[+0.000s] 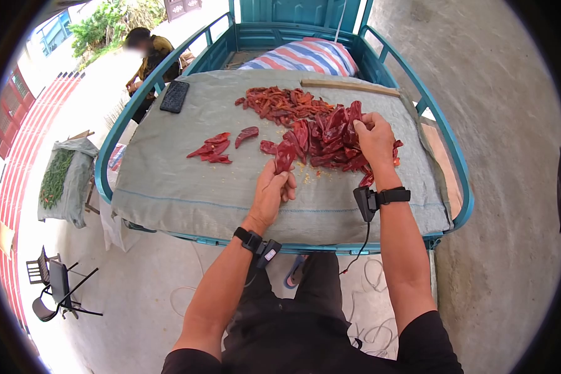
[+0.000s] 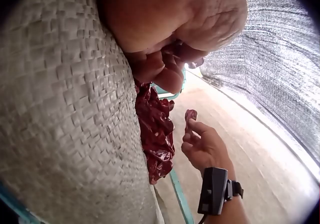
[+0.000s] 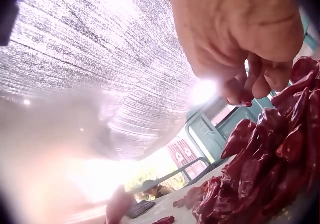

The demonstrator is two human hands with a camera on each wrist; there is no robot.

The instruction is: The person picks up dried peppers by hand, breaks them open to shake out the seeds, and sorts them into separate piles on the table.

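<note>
My left hand (image 1: 272,192) grips a dried red chili pepper (image 1: 285,156), which points away from me over the woven sheet (image 1: 187,177). Higher and to the right, my right hand (image 1: 376,143) pinches another dark red chili (image 1: 355,112) between thumb and fingers. In the left wrist view this chili (image 2: 190,115) stands up from the fingertips, beside the heap. Glossy whole chilies (image 1: 330,140) lie heaped between and under both hands. Behind them spreads a pile of smaller, brighter chili pieces (image 1: 280,105). Pale seeds are scattered in front of the heap.
Several loose chilies (image 1: 213,149) lie on the left. A black phone (image 1: 174,96) sits at the far left corner, and a wooden strip (image 1: 349,87) along the back. Teal rails (image 1: 442,131) border the cart bed. A striped sack (image 1: 305,56) lies behind; a person (image 1: 153,59) sits beyond the left rail.
</note>
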